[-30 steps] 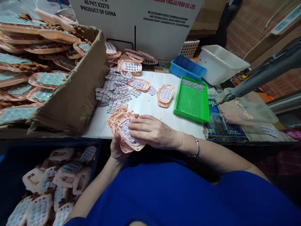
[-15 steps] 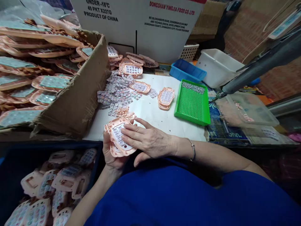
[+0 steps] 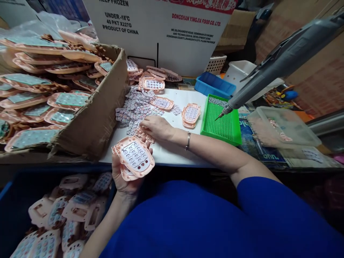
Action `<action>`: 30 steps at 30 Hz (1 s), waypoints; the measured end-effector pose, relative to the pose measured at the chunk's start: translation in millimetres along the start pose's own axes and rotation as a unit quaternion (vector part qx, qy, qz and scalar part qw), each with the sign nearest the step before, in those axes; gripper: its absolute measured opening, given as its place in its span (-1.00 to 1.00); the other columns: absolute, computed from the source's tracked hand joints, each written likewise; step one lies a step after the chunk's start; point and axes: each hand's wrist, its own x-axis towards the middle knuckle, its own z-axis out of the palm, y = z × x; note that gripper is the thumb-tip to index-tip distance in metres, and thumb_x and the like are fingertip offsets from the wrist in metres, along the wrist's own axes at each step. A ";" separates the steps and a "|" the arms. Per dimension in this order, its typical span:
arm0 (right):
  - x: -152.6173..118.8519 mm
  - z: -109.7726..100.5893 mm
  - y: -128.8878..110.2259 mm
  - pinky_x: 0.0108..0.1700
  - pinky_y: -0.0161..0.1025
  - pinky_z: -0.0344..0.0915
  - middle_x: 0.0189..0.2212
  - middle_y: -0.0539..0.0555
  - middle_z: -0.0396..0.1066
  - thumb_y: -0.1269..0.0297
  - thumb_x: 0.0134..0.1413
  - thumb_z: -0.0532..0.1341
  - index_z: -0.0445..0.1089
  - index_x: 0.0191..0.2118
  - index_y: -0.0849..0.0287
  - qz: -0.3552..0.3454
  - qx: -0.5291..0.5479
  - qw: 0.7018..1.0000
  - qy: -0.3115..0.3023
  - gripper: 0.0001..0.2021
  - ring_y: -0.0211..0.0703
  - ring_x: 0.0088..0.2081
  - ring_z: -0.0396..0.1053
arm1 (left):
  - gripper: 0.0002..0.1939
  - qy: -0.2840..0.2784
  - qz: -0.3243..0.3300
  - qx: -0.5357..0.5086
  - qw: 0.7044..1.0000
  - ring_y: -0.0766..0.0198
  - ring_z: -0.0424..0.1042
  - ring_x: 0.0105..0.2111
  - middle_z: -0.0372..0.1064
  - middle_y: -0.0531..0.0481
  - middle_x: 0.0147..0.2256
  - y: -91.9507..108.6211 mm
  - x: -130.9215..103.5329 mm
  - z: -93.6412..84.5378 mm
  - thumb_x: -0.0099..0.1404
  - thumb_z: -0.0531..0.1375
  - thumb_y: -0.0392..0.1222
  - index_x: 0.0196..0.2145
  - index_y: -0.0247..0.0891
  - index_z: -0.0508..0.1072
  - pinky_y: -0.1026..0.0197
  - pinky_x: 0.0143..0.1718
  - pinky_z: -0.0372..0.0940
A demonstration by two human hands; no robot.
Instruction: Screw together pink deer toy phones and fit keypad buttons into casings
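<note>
In my left hand [image 3: 126, 179] I hold a pink plastic toy-phone casing [image 3: 135, 157], with at least one more casing beneath it. A pale keypad sheet with round keys is set in its face, and some dark holes show at the lower right. My right hand [image 3: 157, 127] is at a pile of small pink pieces [image 3: 146, 135], its fingers curled down into them. Its fingertips are partly hidden, so what they pinch does not show clearly. Just behind lies a heap of pale keypad sheets [image 3: 137, 104].
At left stands a cardboard box [image 3: 91, 104] of stacked casings, above a blue bin [image 3: 16, 190] of assembled ones. A hanging electric screwdriver [image 3: 258, 79] points down over a green tray [image 3: 235, 132] of screws. More casings [image 3: 191, 114] lie on the white table.
My right hand has left the casing and reached forward to the pile of small pink pieces. My left hand keeps the casings, now tilted into fuller view. The screwdriver appears further left, over the tray.
</note>
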 end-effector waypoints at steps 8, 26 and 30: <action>-5.4 -11.0 21.3 -0.22 -0.33 0.16 -0.31 0.08 0.46 0.48 0.10 0.17 0.48 -0.25 0.30 0.085 0.085 0.992 0.045 -0.85 -0.29 -0.30 0.30 | -0.22 -0.012 -0.009 0.014 1.000 -0.12 0.27 0.19 0.45 -0.20 0.06 0.8 0.7 2.3 -0.04 0.40 0.15 0.12 -0.14 0.38 -0.19 0.24 0.09; -43.2 -6.7 32.9 -0.36 -0.25 -0.04 -0.23 0.08 0.40 0.44 0.17 0.11 0.47 -0.23 0.16 0.045 -0.005 0.999 0.017 -0.81 -0.22 -0.30 0.21 | -0.16 -0.013 0.017 0.053 0.998 -0.13 0.00 0.32 0.24 -0.19 0.24 -1.8 -1.4 15.5 -0.01 0.37 0.17 0.19 -0.13 0.31 -0.18 0.29 0.01; -40.7 -10.5 36.4 -0.41 -0.22 -0.12 -0.26 0.11 0.38 0.48 0.16 0.10 0.49 -0.34 0.18 -0.016 -0.037 0.999 -0.024 -0.78 -0.20 -0.29 0.16 | -0.13 -0.012 0.018 0.064 0.998 -0.15 -0.01 0.32 0.27 -0.22 0.22 -3.0 0.0 17.1 -0.05 0.39 0.18 0.18 -0.17 0.32 -0.18 0.28 0.03</action>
